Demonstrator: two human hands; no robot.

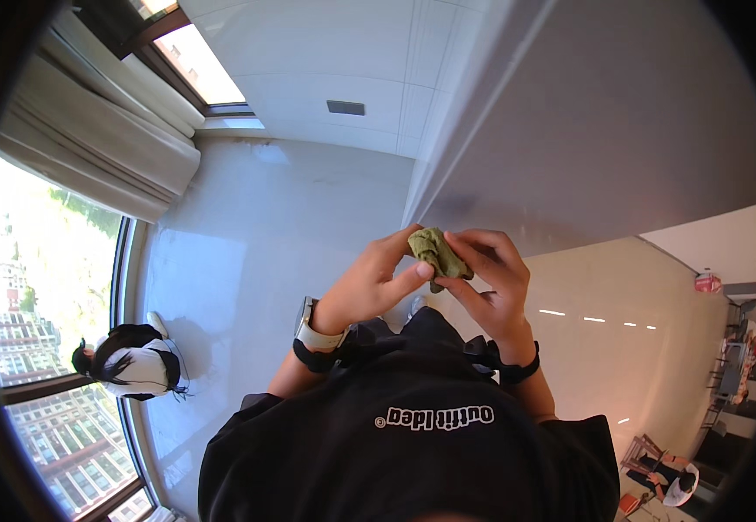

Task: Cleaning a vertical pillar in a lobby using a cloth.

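A small crumpled green cloth [440, 253] is bunched between both hands, in front of my chest. With its thumb on the near side of the bundle, my left hand [372, 277] grips the left end of the cloth. My right hand [499, 277] pinches the right end between thumb and fingers. The cloth is folded over itself, and its far side is hidden. A watch with a pale strap [309, 324] and a black band [316, 355] circle my left wrist; another black band [519, 370] is on the right one.
A large glossy grey surface [586, 124] rises just beyond my hands, on the right. Windows [52, 274] and a beige curtain [97, 124] line the left side, where a person [133, 362] stands. Another person [674, 483] sits by chairs at the lower right.
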